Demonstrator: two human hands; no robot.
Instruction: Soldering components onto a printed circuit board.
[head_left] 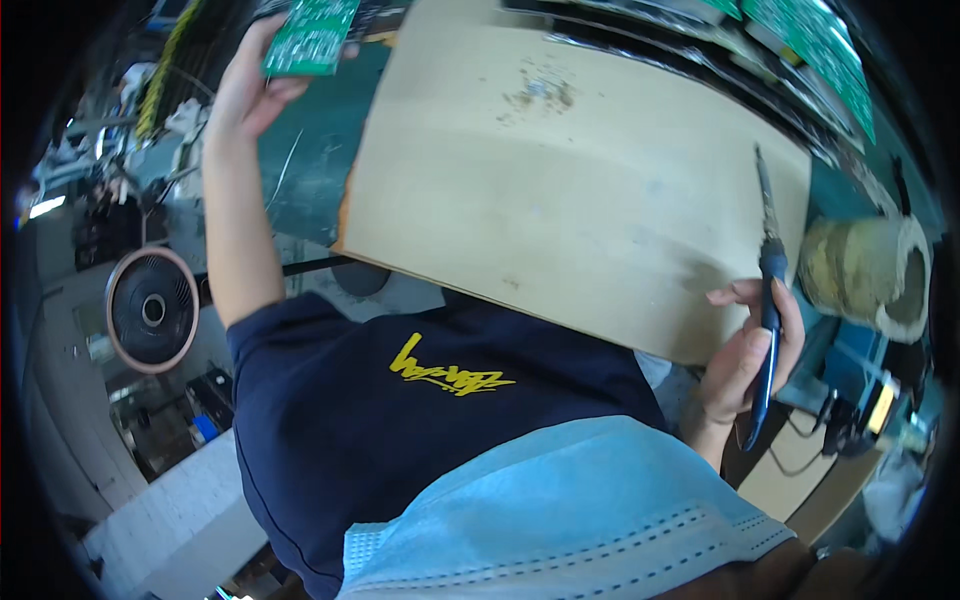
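Note:
My left hand reaches out to the far left, its fingers closed round a green circuit board at the top edge of the view. Between the fingers and thumb of my right hand is a soldering iron with a dark blue handle. Its metal tip points up and away from me, over the right side of a beige work board. Dark specks and a small shiny residue mark the far part of that board.
Several more green circuit boards lie in dark racks at the far right. A thick yellowish cylinder with a hollow end lies right of the iron. Beneath the work board is a green mat. A round fan stands at the left.

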